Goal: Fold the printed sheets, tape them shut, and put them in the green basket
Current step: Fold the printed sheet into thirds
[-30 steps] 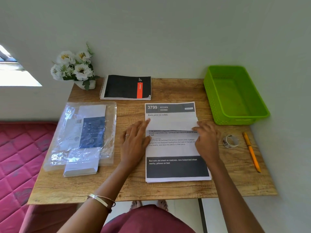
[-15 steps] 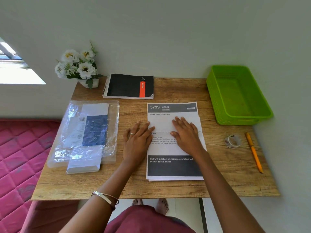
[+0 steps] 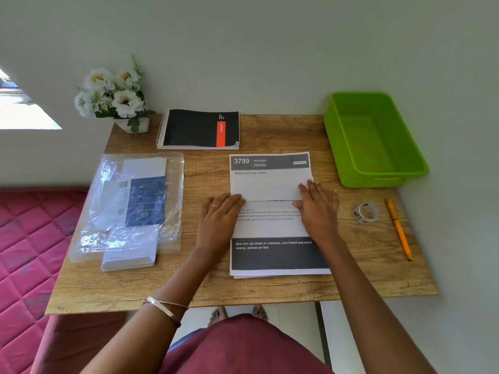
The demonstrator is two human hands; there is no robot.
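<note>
Both palms flat and fingers straight, my left hand [image 3: 219,217] and right hand [image 3: 318,209] press the folded sheet [image 3: 270,184] mid-table, its crease running crosswise between them, tape roll [image 3: 366,212] nearer my right

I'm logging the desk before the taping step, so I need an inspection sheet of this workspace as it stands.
Surface: wooden table, against the wall.
Job's things: folded printed sheet lies on the stack of printed sheets; tape roll right of the stack; green basket at the far right, nothing in it.
Clutter: orange pen, black spiral notebook, plastic bag of envelopes, white flowers.
Grips: left hand and right hand press flat on the fold.
Cables: nothing seen.
Surroundings: red quilted mattress to the left.
</note>
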